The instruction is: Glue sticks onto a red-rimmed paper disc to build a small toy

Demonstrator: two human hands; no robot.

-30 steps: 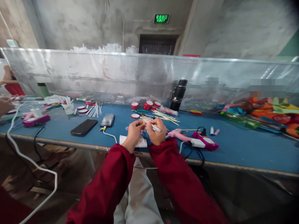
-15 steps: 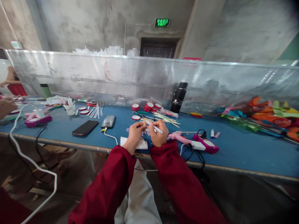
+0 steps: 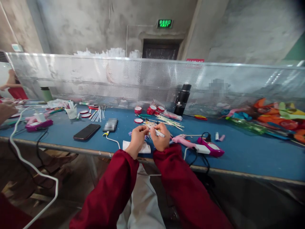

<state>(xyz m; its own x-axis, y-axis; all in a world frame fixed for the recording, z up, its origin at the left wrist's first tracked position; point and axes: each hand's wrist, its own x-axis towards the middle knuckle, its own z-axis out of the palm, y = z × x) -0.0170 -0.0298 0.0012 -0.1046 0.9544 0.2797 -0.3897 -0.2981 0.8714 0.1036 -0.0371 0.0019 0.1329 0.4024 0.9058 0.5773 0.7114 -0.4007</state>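
Observation:
My right hand [image 3: 162, 139] is closed around a white pen-like stick [image 3: 159, 133], its near end sticking out to the lower right and its other end pointing at my left fingers. My left hand [image 3: 138, 137] is pinched at the fingertips close by; what it holds is too small to make out. Below the left hand lies a folded white cloth or tissue [image 3: 145, 148]. Small purple pieces [image 3: 130, 133] lie on the table by my fingers. Beyond the hands is a bundle of thin pale sticks [image 3: 172, 122], with a red-edged white disc [image 3: 138, 121] to their left.
Right of my hands sits a purple device with a pink handle [image 3: 215, 149] and cables. A black phone [image 3: 87, 131] and another plugged-in device [image 3: 110, 125] lie left. A black bottle [image 3: 183, 100] stands behind. Colourful material [image 3: 274, 117] is heaped far right. Another person's hand [image 3: 7, 111] shows far left.
My right hand and the white stick have shifted slightly up and to the left. My left hand stays nearly in place, still pinched.

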